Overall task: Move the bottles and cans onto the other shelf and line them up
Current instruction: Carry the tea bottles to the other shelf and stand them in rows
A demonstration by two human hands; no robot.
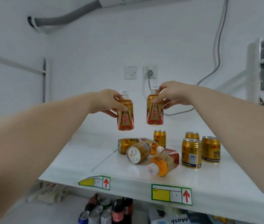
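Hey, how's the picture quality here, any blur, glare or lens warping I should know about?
Head view: lighting is soft and even, shadows faint, no harsh glare; its wide lens bows the white shelf and swells whatever nears the frame edges; the left bottle in the left hand and the right bottle in the right hand look fairly sharp; the dark bottles below are blurry.

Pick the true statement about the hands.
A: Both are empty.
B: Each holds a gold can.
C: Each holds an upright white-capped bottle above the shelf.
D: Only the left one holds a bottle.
C: the left hand grips the left bottle and the right hand grips the right bottle, both upright and lifted clear of the white shelf.
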